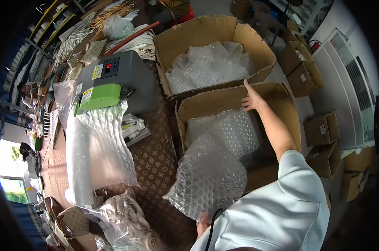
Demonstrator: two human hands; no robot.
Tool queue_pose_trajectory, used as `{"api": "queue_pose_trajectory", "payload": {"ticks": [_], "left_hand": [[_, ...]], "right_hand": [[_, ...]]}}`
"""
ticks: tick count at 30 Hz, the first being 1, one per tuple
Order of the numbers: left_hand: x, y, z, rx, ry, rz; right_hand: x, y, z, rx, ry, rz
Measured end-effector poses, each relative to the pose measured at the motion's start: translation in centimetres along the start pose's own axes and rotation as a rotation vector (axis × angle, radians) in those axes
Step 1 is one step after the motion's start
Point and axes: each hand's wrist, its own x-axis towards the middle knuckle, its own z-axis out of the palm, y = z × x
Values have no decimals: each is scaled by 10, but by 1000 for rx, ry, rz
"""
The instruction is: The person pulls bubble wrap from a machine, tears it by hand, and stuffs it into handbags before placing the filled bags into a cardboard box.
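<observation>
At the bottom of the view my left hand (203, 225) pinches the near edge of a sheet of bubble wrap (210, 175). Large clear air cells cover the sheet, which trails over the side of the nearer cardboard box (277, 94) and into it. My right hand (253, 99) is stretched out over that box, near the rim between the two boxes. Its thumb and fingers are spread, with nothing held. Part of the left hand is hidden behind the sheet and my sleeve.
A second cardboard box (198, 31) holds more bubble wrap. On the patterned tablecloth (154, 167) stands a grey and green machine (133, 79) with a film roll (78, 163) before it. A plastic-wrapped bundle (127, 221) lies nearby. Smaller cartons (321, 127) stand at the right.
</observation>
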Motion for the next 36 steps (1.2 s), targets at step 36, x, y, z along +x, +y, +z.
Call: {"api": "queue_pose_trajectory", "payload": {"ticks": [36], "left_hand": [[50, 87, 183, -297, 211, 519]], "right_hand": [[134, -75, 60, -437, -224, -202]]}}
